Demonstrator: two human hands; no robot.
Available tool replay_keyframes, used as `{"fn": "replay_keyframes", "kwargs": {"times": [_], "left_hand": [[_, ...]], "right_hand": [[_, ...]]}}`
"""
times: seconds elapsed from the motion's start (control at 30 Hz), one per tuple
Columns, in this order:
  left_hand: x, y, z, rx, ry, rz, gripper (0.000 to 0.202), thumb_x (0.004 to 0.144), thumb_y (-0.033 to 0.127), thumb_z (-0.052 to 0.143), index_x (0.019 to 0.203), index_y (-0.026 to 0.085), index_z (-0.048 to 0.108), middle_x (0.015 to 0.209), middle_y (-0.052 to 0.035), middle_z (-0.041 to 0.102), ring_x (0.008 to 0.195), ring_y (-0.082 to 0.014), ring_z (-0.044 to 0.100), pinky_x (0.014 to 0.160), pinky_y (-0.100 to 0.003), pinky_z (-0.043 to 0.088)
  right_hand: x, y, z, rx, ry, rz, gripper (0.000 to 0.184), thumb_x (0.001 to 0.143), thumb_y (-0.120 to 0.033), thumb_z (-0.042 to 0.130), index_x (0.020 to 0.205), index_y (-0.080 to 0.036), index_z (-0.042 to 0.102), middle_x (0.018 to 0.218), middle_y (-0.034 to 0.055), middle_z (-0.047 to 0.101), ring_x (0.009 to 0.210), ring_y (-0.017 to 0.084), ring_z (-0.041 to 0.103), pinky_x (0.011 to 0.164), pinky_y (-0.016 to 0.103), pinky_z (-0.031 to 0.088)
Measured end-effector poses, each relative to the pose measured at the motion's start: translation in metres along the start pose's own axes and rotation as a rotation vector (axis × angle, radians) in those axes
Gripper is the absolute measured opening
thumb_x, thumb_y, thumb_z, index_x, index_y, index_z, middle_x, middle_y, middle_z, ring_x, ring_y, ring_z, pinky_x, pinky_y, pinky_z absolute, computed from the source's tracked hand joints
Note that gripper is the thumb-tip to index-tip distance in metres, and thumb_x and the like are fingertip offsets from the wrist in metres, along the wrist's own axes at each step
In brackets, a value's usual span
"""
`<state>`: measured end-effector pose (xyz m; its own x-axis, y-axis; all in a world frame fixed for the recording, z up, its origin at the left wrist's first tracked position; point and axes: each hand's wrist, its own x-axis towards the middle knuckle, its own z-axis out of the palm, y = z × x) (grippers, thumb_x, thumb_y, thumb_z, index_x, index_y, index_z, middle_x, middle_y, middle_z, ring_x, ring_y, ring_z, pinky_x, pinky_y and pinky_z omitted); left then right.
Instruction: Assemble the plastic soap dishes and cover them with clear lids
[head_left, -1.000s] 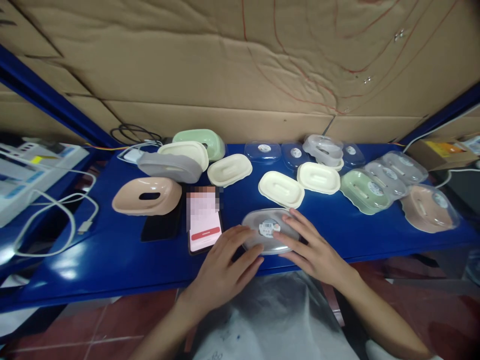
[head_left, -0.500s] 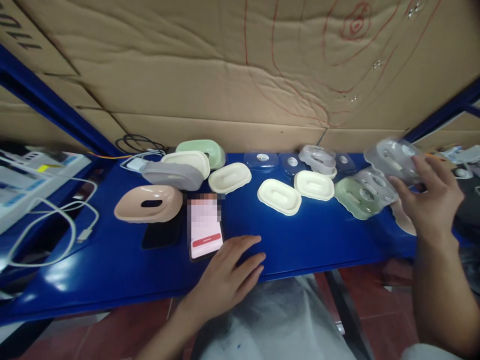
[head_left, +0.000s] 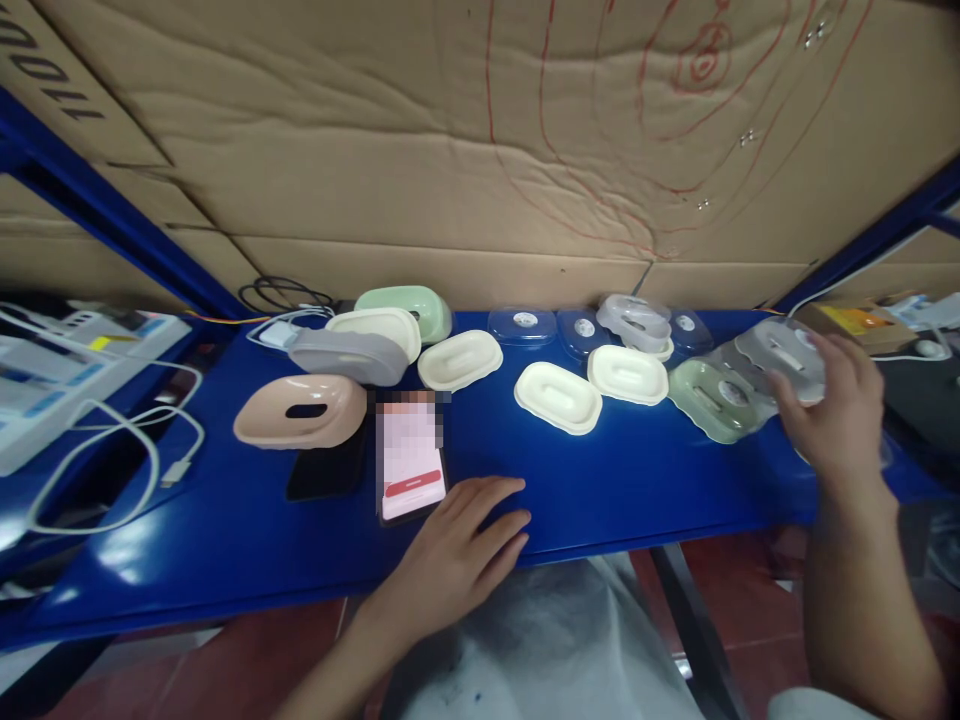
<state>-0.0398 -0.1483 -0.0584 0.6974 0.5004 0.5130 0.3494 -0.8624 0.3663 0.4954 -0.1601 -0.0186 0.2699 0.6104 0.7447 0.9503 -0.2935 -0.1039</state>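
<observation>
At the right end of the blue table [head_left: 622,480], my right hand [head_left: 840,400] is closed on a translucent grey plastic cover [head_left: 784,355] with a slot. It is low over other clear pieces, and I cannot tell whether it touches them. Just left of it lies a translucent green cover [head_left: 712,400] with a round sticker. My left hand [head_left: 469,545] rests palm down by the front edge, fingers stretched, holding nothing. A phone [head_left: 411,455] with a lit screen lies beside its wrist side. Cream oval trays [head_left: 559,398] sit in the middle.
On the left stand a peach oval shell [head_left: 300,412], a grey shell [head_left: 349,357] and a green shell [head_left: 405,310]. Clear lids [head_left: 523,325] line the back below a cardboard wall [head_left: 375,120]. White cables [head_left: 154,470] and a power strip [head_left: 97,370] occupy the left end.
My right hand has moved down and slightly left with the grey cover, over the clear pieces by the green cover. My left hand has stayed in place.
</observation>
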Motion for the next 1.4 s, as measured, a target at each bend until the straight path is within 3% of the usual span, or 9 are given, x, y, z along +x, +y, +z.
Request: {"fn": "replay_keyframes", "kwargs": {"times": [0.13,0.23,0.37,0.47,0.6,0.87,1.0,1.13,1.4], "left_hand": [[0.000,-0.001,0.000,0.009,-0.018,-0.003,0.016,0.108,0.018,0.059,0.122,0.019,0.067,0.139,-0.0114,0.064,0.120,-0.0251,0.064,0.103,-0.046,0.060],[0.000,-0.001,0.000,0.015,-0.027,-0.009,0.017,0.108,0.019,0.059,0.123,0.019,0.067,0.139,-0.0113,0.064,0.121,-0.0248,0.064,0.103,-0.045,0.061],[0.003,0.000,0.001,0.101,-0.020,-0.019,0.025,0.109,0.019,0.057,0.132,0.019,0.066,0.145,-0.0140,0.061,0.131,-0.0284,0.062,0.111,-0.054,0.058],[0.006,-0.001,0.005,0.227,-0.036,-0.048,0.036,0.108,0.019,0.056,0.144,0.019,0.061,0.152,-0.0181,0.057,0.141,-0.0341,0.057,0.118,-0.065,0.050],[0.007,-0.002,0.009,0.258,-0.105,-0.046,0.031,0.109,0.021,0.056,0.138,0.016,0.064,0.150,-0.0177,0.060,0.144,-0.0345,0.057,0.119,-0.064,0.051],[0.008,0.000,0.004,0.151,-0.082,0.008,0.024,0.108,0.015,0.055,0.129,0.017,0.067,0.128,-0.0095,0.071,0.122,-0.0252,0.067,0.111,-0.050,0.055],[0.009,0.001,0.003,0.138,-0.082,0.023,0.025,0.107,0.013,0.057,0.130,0.017,0.066,0.124,-0.0088,0.072,0.117,-0.0254,0.068,0.106,-0.048,0.055],[0.007,0.000,0.004,0.158,-0.068,0.021,0.024,0.105,0.011,0.060,0.128,0.015,0.066,0.118,-0.0083,0.073,0.112,-0.0250,0.068,0.104,-0.047,0.055],[0.006,-0.002,0.004,0.163,-0.066,0.036,0.029,0.102,0.003,0.058,0.128,0.015,0.066,0.118,-0.0088,0.072,0.114,-0.0247,0.067,0.105,-0.047,0.055]], "right_hand": [[-0.018,-0.104,-0.018,0.281,-0.275,-0.418,0.043,0.105,-0.040,0.062,0.145,-0.024,0.066,0.143,0.0175,0.069,0.137,0.032,0.064,0.118,0.049,0.051],[-0.039,-0.175,-0.010,0.377,-0.486,-0.646,0.041,0.106,-0.036,0.062,0.145,-0.022,0.064,0.147,0.0156,0.068,0.139,0.034,0.063,0.117,0.056,0.053],[-0.060,-0.222,0.004,0.530,-0.659,-0.817,0.041,0.108,-0.019,0.053,0.148,-0.018,0.060,0.148,0.0156,0.068,0.141,0.029,0.063,0.123,0.057,0.049],[-0.062,-0.226,0.001,0.691,-0.736,-0.876,0.041,0.106,-0.012,0.048,0.144,-0.020,0.063,0.145,0.0133,0.069,0.141,0.024,0.063,0.126,0.054,0.047],[-0.044,-0.212,-0.005,0.749,-0.705,-0.839,0.040,0.107,-0.014,0.045,0.141,-0.025,0.065,0.147,0.0101,0.068,0.142,0.023,0.061,0.119,0.047,0.054],[0.013,-0.172,0.036,-0.040,-0.513,-0.374,0.054,0.106,-0.022,0.040,0.159,-0.011,0.047,0.162,0.0240,0.053,0.150,0.042,0.051,0.120,0.068,0.042],[0.028,-0.172,0.060,-0.149,-0.575,-0.260,0.050,0.103,-0.023,0.046,0.150,-0.007,0.057,0.142,0.0306,0.067,0.135,0.044,0.062,0.113,0.067,0.043],[0.041,-0.176,0.069,-0.147,-0.583,-0.242,0.038,0.104,-0.025,0.050,0.131,-0.009,0.070,0.121,0.0270,0.075,0.119,0.040,0.070,0.108,0.060,0.045],[0.049,-0.178,0.048,0.243,-0.482,-0.191,0.039,0.102,-0.032,0.051,0.130,-0.017,0.074,0.124,0.0158,0.077,0.115,0.033,0.072,0.103,0.051,0.057]]}}
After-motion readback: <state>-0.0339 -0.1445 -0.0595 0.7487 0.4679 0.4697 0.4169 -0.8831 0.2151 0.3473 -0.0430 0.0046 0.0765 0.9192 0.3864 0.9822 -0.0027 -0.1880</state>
